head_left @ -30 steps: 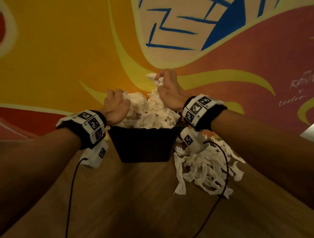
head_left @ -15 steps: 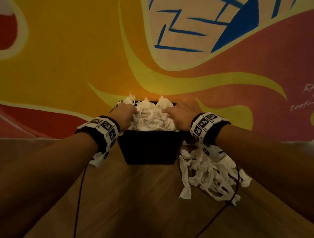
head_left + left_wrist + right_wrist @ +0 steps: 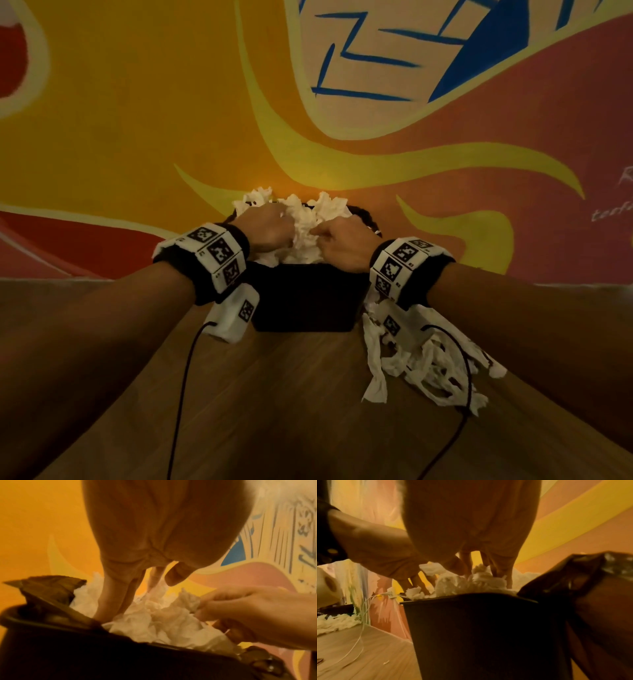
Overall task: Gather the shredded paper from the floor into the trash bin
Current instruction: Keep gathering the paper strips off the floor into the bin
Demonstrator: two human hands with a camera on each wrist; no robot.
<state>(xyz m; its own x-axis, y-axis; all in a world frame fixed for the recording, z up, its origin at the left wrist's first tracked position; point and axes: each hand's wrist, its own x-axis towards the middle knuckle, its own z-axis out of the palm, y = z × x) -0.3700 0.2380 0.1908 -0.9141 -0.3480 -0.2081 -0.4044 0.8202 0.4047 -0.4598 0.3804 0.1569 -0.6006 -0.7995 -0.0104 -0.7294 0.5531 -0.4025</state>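
Two hands over black trash bin, which stands on wooden floor against painted wall. Bin heaped with white shredded paper, mound rising above rim. Left hand on left side of mound, fingers straight and pointing down into the paper near bin's left edge, pressing, not clasping anything. Right hand on right side of mound, fingers bent, fingertips pinching a tuft of the shredded paper at top of heap; left wrist view shows the tuft between thumb and fingers. Hands close together, nearly touching across the mound. Dark bin liner bunched at bin's right edge, another fold at left edge. Second loose pile of paper strips on floor just right of bin, under right wrist, touching bin's base. Marker bands on both wrists, black cables trailing toward near side.
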